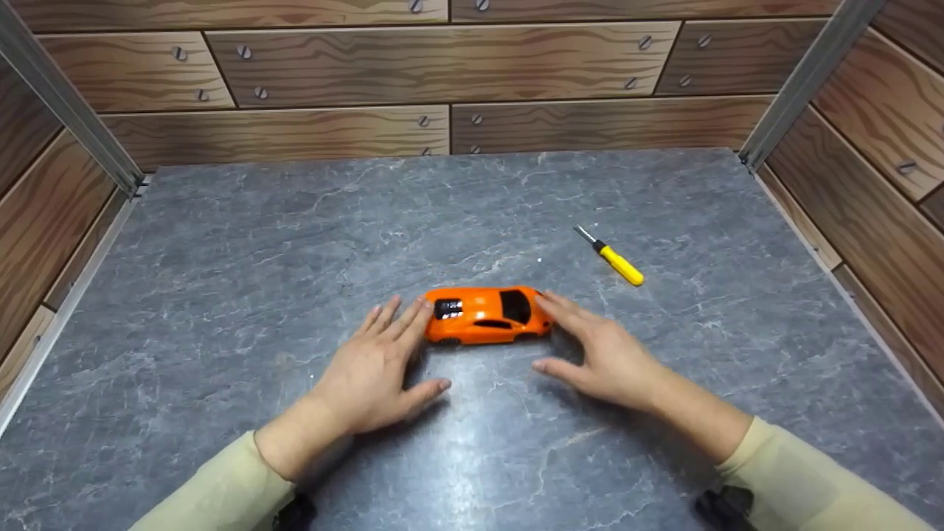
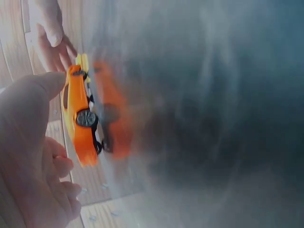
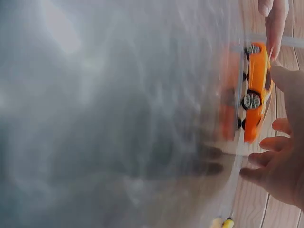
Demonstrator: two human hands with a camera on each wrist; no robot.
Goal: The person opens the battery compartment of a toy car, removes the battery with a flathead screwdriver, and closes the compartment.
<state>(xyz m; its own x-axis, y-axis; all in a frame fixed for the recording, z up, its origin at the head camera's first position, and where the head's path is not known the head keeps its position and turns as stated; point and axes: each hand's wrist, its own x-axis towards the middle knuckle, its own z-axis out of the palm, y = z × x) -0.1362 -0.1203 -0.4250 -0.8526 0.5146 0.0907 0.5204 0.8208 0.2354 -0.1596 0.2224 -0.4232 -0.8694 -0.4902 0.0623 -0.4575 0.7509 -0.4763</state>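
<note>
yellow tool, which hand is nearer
Right. In the head view, the right hand is below the yellow tool; the left hand is farther off, at the rear of the orange car.

Toy sports car (image 1: 483,315): glossy plastic look. Beyond car, screwdriver (image 1: 609,256): plastic-looking handle (image 1: 623,266), metallic shaft (image 1: 585,234). Beneath car, tabletop (image 1: 369,221): smooth, shiny, stone-look.

The glossy orange toy car (image 1: 483,316) stood upright on its wheels (image 2: 86,118), nose toward three o'clock and tail toward nine. It sat just off the head view's centre, toward six o'clock. Its windows (image 1: 515,306) and rear engine cover (image 1: 448,308) were black, its wheel rims (image 3: 251,100) grey and spoked.
</note>
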